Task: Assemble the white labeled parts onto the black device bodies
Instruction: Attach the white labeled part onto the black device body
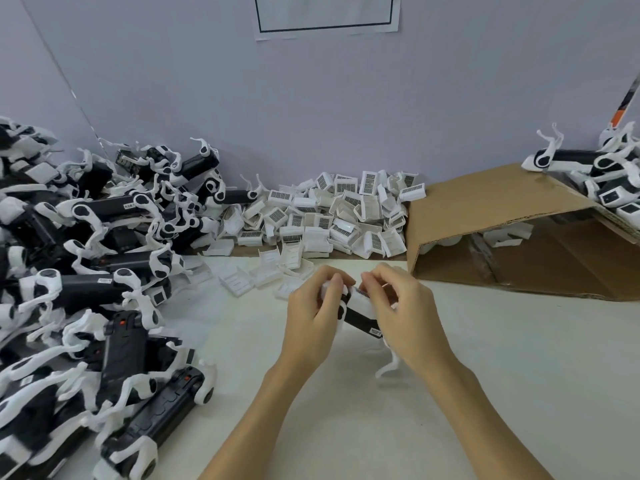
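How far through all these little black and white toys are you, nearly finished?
Not nearly. A few bodies sit on the cardboard box at right, possibly the finished ones. In hand: the left hand and right hand hold one black body with a white part at its top. Left: a big heap of bodies and a pile of white labeled parts.

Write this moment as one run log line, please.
left hand: holds black device body | right hand: fits white labeled part
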{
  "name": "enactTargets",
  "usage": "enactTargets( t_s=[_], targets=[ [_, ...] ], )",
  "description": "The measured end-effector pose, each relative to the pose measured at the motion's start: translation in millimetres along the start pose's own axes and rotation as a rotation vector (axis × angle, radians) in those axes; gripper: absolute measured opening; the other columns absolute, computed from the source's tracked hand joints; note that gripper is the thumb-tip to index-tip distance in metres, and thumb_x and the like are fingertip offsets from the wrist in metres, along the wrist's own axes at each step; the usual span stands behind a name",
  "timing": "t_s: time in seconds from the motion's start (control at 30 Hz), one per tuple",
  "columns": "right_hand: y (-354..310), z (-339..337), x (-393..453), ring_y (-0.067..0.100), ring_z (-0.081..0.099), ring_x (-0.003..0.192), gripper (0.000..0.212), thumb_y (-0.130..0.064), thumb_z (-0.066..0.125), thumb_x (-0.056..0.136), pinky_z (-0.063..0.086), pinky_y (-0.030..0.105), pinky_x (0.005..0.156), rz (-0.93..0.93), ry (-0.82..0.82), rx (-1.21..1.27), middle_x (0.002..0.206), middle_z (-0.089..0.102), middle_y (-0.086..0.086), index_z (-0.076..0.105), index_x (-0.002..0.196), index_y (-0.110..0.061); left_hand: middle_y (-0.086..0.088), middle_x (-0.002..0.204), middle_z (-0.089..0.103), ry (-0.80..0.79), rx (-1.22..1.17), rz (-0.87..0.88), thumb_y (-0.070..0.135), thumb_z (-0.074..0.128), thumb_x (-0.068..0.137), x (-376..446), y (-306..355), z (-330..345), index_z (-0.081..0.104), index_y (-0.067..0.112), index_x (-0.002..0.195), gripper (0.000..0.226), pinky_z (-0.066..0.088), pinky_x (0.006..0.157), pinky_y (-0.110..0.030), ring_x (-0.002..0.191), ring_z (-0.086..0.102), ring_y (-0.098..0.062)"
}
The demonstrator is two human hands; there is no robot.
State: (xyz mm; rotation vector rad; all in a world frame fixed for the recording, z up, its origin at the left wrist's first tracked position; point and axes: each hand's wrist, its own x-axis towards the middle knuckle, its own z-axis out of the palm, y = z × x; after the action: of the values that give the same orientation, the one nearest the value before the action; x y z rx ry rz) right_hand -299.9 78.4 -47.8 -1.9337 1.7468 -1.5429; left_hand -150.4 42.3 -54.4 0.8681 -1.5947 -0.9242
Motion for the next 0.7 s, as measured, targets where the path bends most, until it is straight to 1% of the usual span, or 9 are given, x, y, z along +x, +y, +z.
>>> enactTargets(
  t_s=[0.07, 0.13, 0.2, 0.27, 0.37, 0.47, 0.53, 0.6, 0.7],
  targets=[
    [-2, 0, -2, 0.013, 0.062, 0.080, 0.026, -0.032, 0.051, 0.109, 0.053, 0.032, 0.069, -0.069, -0.039, -0.055, 0.088, 0.062, -0.006, 0.065, 0.092, -0.018, -0.016, 0.078, 0.065, 0.051, -0.011, -0.061, 0.033, 0.047, 0.102, 2, -2, 0, 0.071, 0.026, 0.088, 0.028, 0.049, 0.062, -0.044, 0.074, 0.059, -0.042],
    [-4, 1, -5, 0.012, 0.062, 0.092, 0.026, -0.034, 0.047, 0.110, 0.055, 0.031, 0.078, -0.082, -0.149, -0.043, 0.102, 0.064, -0.009, 0.069, 0.110, -0.020, -0.008, 0.078, 0.068, 0.128, -0.021, -0.161, 0.033, 0.049, 0.095, 5, -5, -3, 0.071, 0.027, 0.083, 0.026, 0.055, 0.067, -0.054, 0.077, 0.065, -0.039],
    [-5, 4, -9, 0.009, 0.059, 0.109, 0.036, -0.036, 0.051, 0.102, 0.052, 0.028, 0.091, -0.083, -0.294, -0.081, 0.121, 0.062, -0.013, 0.061, 0.135, -0.026, -0.014, 0.078, 0.068, 0.188, -0.045, -0.227, 0.032, 0.050, 0.089, 8, -8, -6, 0.071, 0.025, 0.079, 0.024, 0.052, 0.061, -0.050, 0.067, 0.064, -0.033],
    [-4, 12, -12, 0.010, 0.052, 0.117, 0.052, -0.034, 0.061, 0.095, 0.048, 0.028, 0.100, -0.115, -0.367, -0.205, 0.131, 0.055, -0.014, 0.049, 0.146, -0.028, -0.020, 0.079, 0.067, 0.212, -0.072, -0.253, 0.032, 0.050, 0.086, 9, -8, -8, 0.071, 0.022, 0.078, 0.025, 0.049, 0.055, -0.041, 0.058, 0.061, -0.027],
    [-5, 21, -13, 0.015, 0.052, 0.116, 0.054, -0.018, 0.076, 0.093, 0.043, 0.026, 0.099, -0.138, -0.271, -0.292, 0.132, 0.060, -0.007, 0.053, 0.142, -0.023, -0.020, 0.079, 0.066, 0.228, -0.060, -0.255, 0.033, 0.050, 0.086, 9, -7, -7, 0.071, 0.024, 0.075, 0.025, 0.048, 0.053, -0.040, 0.060, 0.060, -0.027],
    [-5, 21, -12, 0.016, 0.052, 0.112, 0.053, -0.016, 0.082, 0.089, 0.038, 0.022, 0.095, -0.137, -0.207, -0.292, 0.126, 0.067, -0.008, 0.060, 0.137, -0.023, -0.018, 0.078, 0.067, 0.241, -0.033, -0.236, 0.034, 0.049, 0.088, 10, -8, -6, 0.071, 0.027, 0.076, 0.025, 0.050, 0.060, -0.047, 0.070, 0.062, -0.041],
    [-5, 19, -12, 0.017, 0.052, 0.111, 0.054, -0.014, 0.084, 0.086, 0.038, 0.022, 0.093, -0.153, -0.183, -0.289, 0.123, 0.069, -0.008, 0.062, 0.135, -0.023, -0.019, 0.079, 0.067, 0.235, -0.027, -0.221, 0.033, 0.048, 0.090, 9, -8, -5, 0.072, 0.027, 0.079, 0.027, 0.052, 0.063, -0.050, 0.075, 0.064, -0.046],
    [-6, 19, -13, 0.019, 0.054, 0.112, 0.056, -0.011, 0.084, 0.085, 0.042, 0.025, 0.095, -0.168, -0.182, -0.299, 0.123, 0.069, -0.007, 0.062, 0.135, -0.021, -0.021, 0.080, 0.066, 0.220, -0.031, -0.209, 0.032, 0.046, 0.092, 8, -9, -5, 0.072, 0.028, 0.083, 0.029, 0.050, 0.060, -0.045, 0.073, 0.063, -0.045],
    [-4, 19, -15, 0.021, 0.056, 0.115, 0.057, -0.008, 0.082, 0.087, 0.045, 0.031, 0.102, -0.215, -0.205, -0.329, 0.126, 0.067, -0.003, 0.060, 0.139, -0.017, -0.025, 0.081, 0.064, 0.191, -0.042, -0.200, 0.031, 0.043, 0.094, 5, -9, -4, 0.072, 0.024, 0.088, 0.031, 0.049, 0.051, -0.032, 0.065, 0.059, -0.035]
  ],
)
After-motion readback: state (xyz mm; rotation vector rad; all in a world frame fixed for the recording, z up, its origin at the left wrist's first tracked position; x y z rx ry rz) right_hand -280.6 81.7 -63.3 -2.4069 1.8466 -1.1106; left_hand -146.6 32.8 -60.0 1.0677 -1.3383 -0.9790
